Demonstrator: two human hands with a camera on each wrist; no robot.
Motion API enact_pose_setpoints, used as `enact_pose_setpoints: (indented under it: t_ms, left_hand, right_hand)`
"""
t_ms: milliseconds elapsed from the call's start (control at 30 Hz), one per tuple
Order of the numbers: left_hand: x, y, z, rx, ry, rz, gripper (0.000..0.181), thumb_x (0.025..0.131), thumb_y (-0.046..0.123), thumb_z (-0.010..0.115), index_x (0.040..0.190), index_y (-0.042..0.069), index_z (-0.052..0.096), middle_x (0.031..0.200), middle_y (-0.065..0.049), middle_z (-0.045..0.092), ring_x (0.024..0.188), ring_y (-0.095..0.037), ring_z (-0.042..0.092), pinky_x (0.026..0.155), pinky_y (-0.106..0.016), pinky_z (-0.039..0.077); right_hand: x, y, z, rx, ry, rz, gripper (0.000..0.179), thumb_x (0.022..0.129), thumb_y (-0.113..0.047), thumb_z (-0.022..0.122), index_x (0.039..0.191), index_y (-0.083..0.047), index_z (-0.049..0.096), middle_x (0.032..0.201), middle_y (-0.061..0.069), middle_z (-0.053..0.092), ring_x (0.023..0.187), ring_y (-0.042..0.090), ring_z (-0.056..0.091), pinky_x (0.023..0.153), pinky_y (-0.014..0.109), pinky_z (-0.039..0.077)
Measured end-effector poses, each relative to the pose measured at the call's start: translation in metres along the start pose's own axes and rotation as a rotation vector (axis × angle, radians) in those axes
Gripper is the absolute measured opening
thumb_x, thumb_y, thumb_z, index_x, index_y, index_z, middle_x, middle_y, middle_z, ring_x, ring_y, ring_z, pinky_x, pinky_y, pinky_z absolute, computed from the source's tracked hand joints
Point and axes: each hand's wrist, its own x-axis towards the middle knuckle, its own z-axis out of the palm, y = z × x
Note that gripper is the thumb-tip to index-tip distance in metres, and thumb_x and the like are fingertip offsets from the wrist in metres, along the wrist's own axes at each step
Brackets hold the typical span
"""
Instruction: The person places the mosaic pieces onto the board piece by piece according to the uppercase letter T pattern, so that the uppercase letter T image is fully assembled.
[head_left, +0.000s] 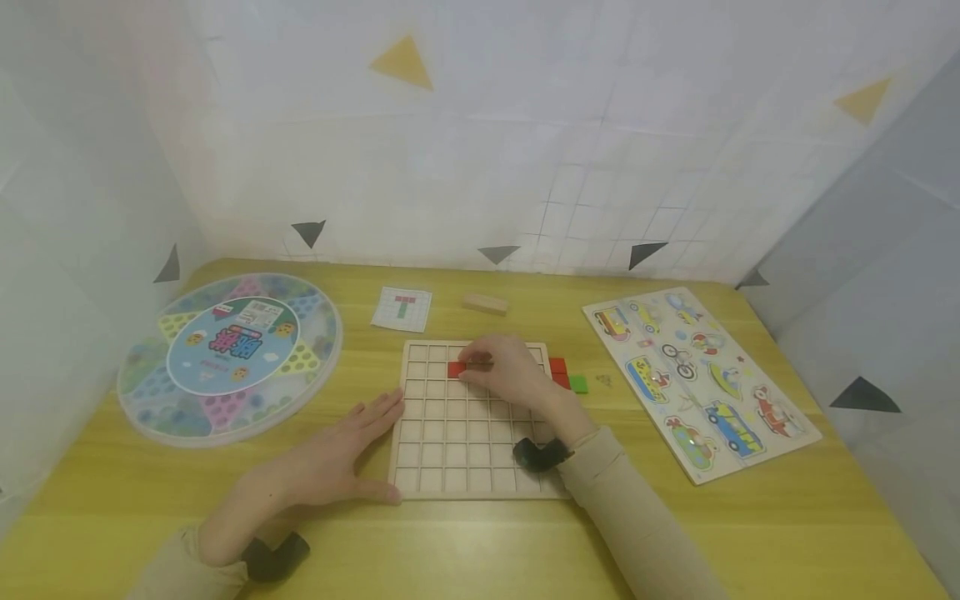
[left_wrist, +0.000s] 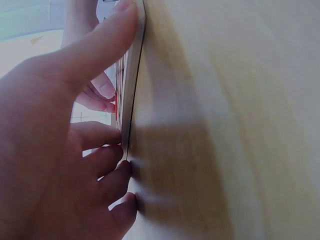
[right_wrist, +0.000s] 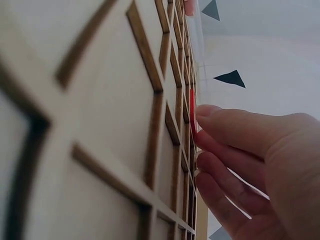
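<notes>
On the table lies a wooden grid board (head_left: 432,456) with rows of square recesses. A red square tile (head_left: 454,370) is at the board's upper part, left of the middle. My right hand (head_left: 517,379) pinches that tile between thumb and index finger; the red tile (right_wrist: 192,102) shows at the fingertips in the right wrist view. My left hand (head_left: 330,462) rests with spread fingers and thumb against the board's left edge. By the board's right edge are red tiles (head_left: 558,366) and a green tile (head_left: 578,384), partly hidden behind my right hand.
Behind the board lie a pattern card (head_left: 402,310) with a red and green T and a small wooden block (head_left: 486,303). A round Chinese-checkers-style box (head_left: 232,354) stands at left. A vehicle picture puzzle board (head_left: 701,379) lies at right. White walls enclose the table.
</notes>
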Motion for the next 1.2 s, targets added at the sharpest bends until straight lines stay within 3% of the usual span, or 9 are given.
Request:
enact_pose_setpoints:
  t_ms: [133, 300, 600, 833, 933, 1033, 1200]
  left_hand:
    - [0.000, 0.000, -0.001, 0.000, -0.002, -0.003, 0.112, 0.077, 0.071, 0.069, 0.161, 0.016, 0.020, 0.169, 0.000, 0.006, 0.153, -0.038, 0.013, 0.121, -0.061, 0.019]
    - [-0.001, 0.001, 0.000, 0.002, -0.009, -0.007, 0.112, 0.076, 0.072, 0.069, 0.161, 0.016, 0.020, 0.169, 0.000, 0.005, 0.152, -0.042, 0.013, 0.120, -0.062, 0.020]
    - [-0.001, 0.000, 0.000, -0.001, -0.004, -0.011, 0.113, 0.076, 0.072, 0.069, 0.161, 0.016, 0.020, 0.169, 0.001, 0.005, 0.152, -0.040, 0.013, 0.121, -0.061, 0.019]
    - [-0.001, -0.001, 0.000, 0.000, -0.006, -0.008, 0.113, 0.076, 0.073, 0.068, 0.161, 0.016, 0.019, 0.169, 0.000, 0.006, 0.152, -0.041, 0.013, 0.120, -0.061, 0.020]
    - [0.000, -0.002, 0.000, 0.007, -0.013, -0.020, 0.113, 0.076, 0.072, 0.069, 0.161, 0.018, 0.018, 0.169, 0.002, 0.004, 0.153, -0.039, 0.012, 0.122, -0.058, 0.018]
    - [0.001, -0.003, 0.000, 0.008, -0.015, -0.030, 0.114, 0.075, 0.071, 0.070, 0.161, 0.019, 0.017, 0.169, 0.004, 0.003, 0.153, -0.036, 0.011, 0.122, -0.056, 0.018]
    - [0.001, -0.002, 0.000, -0.004, -0.013, -0.026, 0.114, 0.075, 0.070, 0.071, 0.161, 0.018, 0.018, 0.169, 0.002, 0.003, 0.153, -0.038, 0.010, 0.122, -0.058, 0.018]
  right_hand:
    - [-0.004, -0.006, -0.012, 0.001, -0.021, 0.012, 0.024, 0.090, -0.022, 0.075, 0.113, -0.013, 0.074, 0.112, -0.001, 0.073, 0.108, 0.017, 0.066, 0.096, 0.038, 0.055]
    - [-0.017, -0.007, -0.043, 0.047, -0.021, 0.020, 0.034, 0.092, -0.026, 0.074, 0.121, -0.011, 0.070, 0.121, 0.002, 0.071, 0.114, 0.021, 0.063, 0.099, 0.044, 0.052]
    - [-0.053, 0.021, -0.092, -0.041, 0.090, 0.039, 0.035, 0.091, -0.028, 0.074, 0.121, -0.011, 0.070, 0.120, 0.004, 0.072, 0.114, 0.027, 0.065, 0.098, 0.052, 0.052]
    - [-0.082, 0.052, -0.099, -0.109, 0.159, 0.057, 0.029, 0.090, -0.022, 0.076, 0.116, -0.009, 0.073, 0.114, 0.005, 0.074, 0.107, 0.027, 0.067, 0.092, 0.050, 0.055]
    - [-0.092, 0.061, -0.098, -0.107, 0.185, 0.077, 0.029, 0.089, -0.020, 0.077, 0.115, -0.008, 0.073, 0.114, 0.006, 0.074, 0.106, 0.028, 0.068, 0.095, 0.052, 0.052]
    - [-0.097, 0.066, -0.096, -0.105, 0.211, 0.073, 0.029, 0.088, -0.019, 0.078, 0.114, -0.007, 0.073, 0.112, 0.007, 0.074, 0.104, 0.029, 0.068, 0.101, 0.055, 0.045]
    - [-0.095, 0.076, -0.090, -0.062, 0.190, 0.076, 0.027, 0.089, -0.016, 0.076, 0.114, -0.008, 0.073, 0.113, 0.007, 0.074, 0.107, 0.029, 0.067, 0.099, 0.052, 0.051]
